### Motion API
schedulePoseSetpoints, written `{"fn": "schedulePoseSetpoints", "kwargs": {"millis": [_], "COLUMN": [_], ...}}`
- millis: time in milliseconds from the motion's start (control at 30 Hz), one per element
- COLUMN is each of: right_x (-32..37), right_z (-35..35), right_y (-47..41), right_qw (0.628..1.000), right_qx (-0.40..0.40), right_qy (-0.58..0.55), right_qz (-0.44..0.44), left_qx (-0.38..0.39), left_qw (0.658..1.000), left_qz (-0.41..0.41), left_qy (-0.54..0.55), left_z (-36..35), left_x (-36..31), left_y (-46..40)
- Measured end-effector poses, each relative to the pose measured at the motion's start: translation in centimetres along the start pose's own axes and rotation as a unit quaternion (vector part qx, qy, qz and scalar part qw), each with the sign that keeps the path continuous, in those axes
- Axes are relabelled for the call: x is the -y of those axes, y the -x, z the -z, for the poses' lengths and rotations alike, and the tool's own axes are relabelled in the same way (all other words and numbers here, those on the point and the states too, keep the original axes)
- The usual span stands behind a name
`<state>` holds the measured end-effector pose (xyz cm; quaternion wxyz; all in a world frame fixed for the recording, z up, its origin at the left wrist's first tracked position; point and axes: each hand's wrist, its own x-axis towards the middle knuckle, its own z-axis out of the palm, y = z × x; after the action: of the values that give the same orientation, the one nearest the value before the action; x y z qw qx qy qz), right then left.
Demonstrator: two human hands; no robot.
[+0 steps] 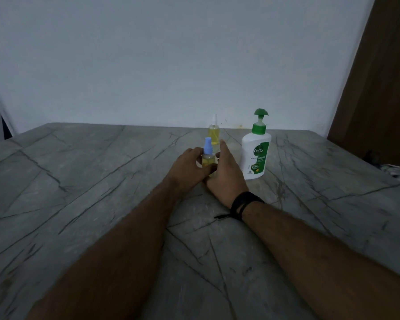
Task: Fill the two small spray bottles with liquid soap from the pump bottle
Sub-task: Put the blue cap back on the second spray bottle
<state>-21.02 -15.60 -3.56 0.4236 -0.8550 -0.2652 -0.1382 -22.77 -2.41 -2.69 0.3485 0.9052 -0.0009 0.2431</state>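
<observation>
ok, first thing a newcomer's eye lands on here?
Both hands meet mid-table around the blue-capped spray bottle: left hand grips it, right hand lies alongside. Just right stands the white pump bottle; behind, a second spray bottle with yellow liquid.

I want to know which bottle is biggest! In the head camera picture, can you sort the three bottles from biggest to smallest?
1. Pump bottle, clearly biggest.
2-3. Blue-capped spray bottle and clear-capped spray bottle: they look alike; one is farther away, so unsure.

Your forearms are bare, no sleeves showing. Your right wrist carries a black braided band point(244, 203), its loose cord end trailing toward 9 o'clock.
</observation>
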Motion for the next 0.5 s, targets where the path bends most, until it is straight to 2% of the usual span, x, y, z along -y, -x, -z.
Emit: {"fn": "schedulePoseSetpoints", "kwargs": {"millis": [300, 500], "right_x": [-0.5, -3.7], "right_z": [3.3, 7.1], "right_y": [4.5, 4.1], "right_qw": [0.994, 0.983], "right_qx": [-0.024, -0.11], "right_qy": [0.084, 0.146], "right_qz": [0.067, -0.011], "left_qx": [-0.002, 0.007], "left_qw": [0.999, 0.999], "left_qz": [0.035, 0.052], "left_qy": [-0.002, -0.005], "left_z": [0.5, 0.8], "left_x": [-0.4, -0.4], "left_y": [0.4, 0.4]}}
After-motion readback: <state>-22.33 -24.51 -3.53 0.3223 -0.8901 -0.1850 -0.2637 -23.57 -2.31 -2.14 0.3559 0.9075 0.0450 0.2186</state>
